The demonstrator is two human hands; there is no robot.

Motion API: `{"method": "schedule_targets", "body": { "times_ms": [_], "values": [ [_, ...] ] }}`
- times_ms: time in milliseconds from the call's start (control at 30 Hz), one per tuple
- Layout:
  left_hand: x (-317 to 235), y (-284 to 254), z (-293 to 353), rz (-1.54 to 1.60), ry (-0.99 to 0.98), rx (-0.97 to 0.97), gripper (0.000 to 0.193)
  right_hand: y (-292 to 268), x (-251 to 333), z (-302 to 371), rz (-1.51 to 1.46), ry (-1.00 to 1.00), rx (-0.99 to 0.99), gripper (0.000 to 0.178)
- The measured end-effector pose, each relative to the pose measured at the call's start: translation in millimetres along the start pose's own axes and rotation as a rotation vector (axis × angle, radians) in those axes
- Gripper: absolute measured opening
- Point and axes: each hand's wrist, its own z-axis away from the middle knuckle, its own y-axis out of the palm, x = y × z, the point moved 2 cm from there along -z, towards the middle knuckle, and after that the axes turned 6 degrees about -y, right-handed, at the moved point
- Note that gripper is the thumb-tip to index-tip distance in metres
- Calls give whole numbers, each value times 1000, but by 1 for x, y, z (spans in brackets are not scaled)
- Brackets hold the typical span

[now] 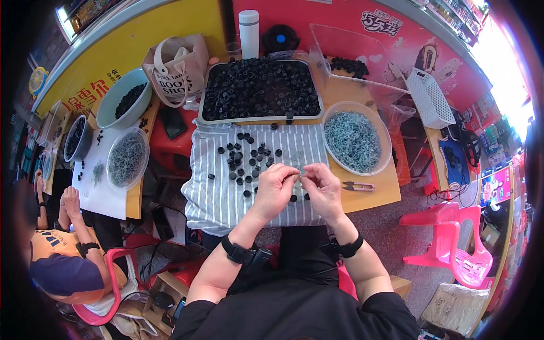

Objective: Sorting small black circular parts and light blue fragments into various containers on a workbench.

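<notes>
My left hand [276, 190] and my right hand [322, 190] meet over the near part of a striped grey-and-white cloth [214, 198]. Thumb and forefinger of each are pinched together, fingertips almost touching. Whatever sits between them is too small to make out. Several loose black caps [238, 155] are scattered on the cloth to the left of and beyond my hands. Just past my fingertips lie a few small clear pieces [297, 157]. A round tub [387, 148] full of clear greenish plastic pieces [352, 140] stands to the right. Thread snips [358, 186] rest beside my right hand.
At the back, a wide tray [262, 120] holds a heap of black caps, with a white bottle [249, 34] behind it. A canvas bag [175, 68] and a phone [173, 122] are at left. A co-worker's hands [70, 204] are at another table. A pink chair [453, 238] stands right.
</notes>
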Motion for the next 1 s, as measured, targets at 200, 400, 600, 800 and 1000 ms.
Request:
{"method": "schedule_targets", "body": {
  "times_ms": [200, 400, 600, 800, 1000],
  "values": [
    [6, 3, -3, -45, 21, -27, 8, -1, 11, -4, 271, -268, 4, 19],
    [4, 4, -3, -74, 28, 0, 8, 0, 14, -4, 201, -154, -100, 21],
    [13, -1, -6, 210, -338, 118, 14, 3, 26, -10, 547, -694, -38, 27],
    [10, -4, -7, 416, -503, 168, 19, 7, 20, -9, 384, -477, -44, 28],
    [18, -2, -7, 440, -445, 171, 20, 5, 12, -11, 159, -214, -7, 23]
  ]
}}
